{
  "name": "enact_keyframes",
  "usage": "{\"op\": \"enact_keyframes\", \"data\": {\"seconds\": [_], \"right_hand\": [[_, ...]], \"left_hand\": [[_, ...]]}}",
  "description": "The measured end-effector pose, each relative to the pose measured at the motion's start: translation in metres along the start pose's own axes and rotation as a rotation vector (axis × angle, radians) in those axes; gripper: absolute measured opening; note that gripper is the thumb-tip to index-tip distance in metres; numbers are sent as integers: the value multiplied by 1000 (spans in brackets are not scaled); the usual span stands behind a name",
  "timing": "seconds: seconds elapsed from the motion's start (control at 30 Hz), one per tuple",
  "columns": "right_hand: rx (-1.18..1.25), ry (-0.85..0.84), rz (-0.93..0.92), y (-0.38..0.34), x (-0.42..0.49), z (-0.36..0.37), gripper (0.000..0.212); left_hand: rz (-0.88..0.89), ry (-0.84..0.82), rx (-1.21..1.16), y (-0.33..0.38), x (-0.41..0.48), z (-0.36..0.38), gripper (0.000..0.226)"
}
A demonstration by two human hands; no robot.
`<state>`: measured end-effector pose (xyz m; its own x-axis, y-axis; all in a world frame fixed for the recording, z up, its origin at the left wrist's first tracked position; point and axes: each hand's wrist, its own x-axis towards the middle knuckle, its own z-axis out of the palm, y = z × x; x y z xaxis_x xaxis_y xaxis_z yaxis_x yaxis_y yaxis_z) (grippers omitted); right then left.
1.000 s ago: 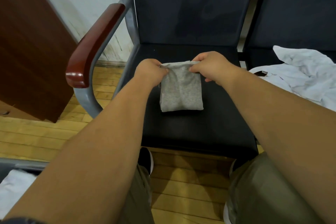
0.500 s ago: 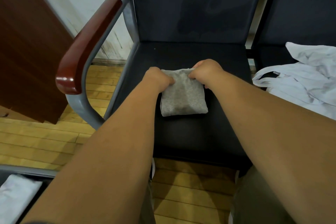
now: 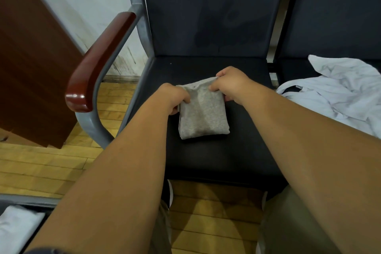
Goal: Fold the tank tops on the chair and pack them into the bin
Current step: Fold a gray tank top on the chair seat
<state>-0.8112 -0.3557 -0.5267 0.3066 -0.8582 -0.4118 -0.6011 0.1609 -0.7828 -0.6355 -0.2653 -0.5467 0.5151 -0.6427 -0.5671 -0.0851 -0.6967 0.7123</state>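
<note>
While the grey tank top (image 3: pixel 203 113), folded small, lies on the black chair seat (image 3: pixel 216 156), the left hand (image 3: pixel 173 97) grips its left edge and the right hand (image 3: pixel 231 82) pinches its far corner. Crumpled white tops (image 3: pixel 340 93) lie right of the right hand. What looks like the bin (image 3: pixel 26 200) sits below the left forearm.

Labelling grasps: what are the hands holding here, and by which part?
Both grip the folded grey tank top lying on the chair seat: left hand at its far-left edge, right hand at its far-right corner.
</note>
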Motion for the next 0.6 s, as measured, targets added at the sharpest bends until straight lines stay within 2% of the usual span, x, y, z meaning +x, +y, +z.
{"op": "enact_keyframes", "data": {"seconds": [0.1, 0.23, 0.37, 0.43, 0.6], "right_hand": [[57, -60, -16, 0, -15, -15, 32], [67, -83, -91, 7, -36, -35, 31], [13, -56, -181, 11, -62, -55, 27], [-20, -29, -240, 13, -76, -60, 23], [-55, -3, -358, 12, -106, -61, 18]], "left_hand": [[37, -47, -91, 1, -11, -5, 42], [152, -146, -171, 5, -32, -10, 37], [288, -204, -152, 3, -53, -16, 52], [369, -190, -140, -1, -63, -16, 59], [561, -49, -111, -14, -93, -18, 34]]}}
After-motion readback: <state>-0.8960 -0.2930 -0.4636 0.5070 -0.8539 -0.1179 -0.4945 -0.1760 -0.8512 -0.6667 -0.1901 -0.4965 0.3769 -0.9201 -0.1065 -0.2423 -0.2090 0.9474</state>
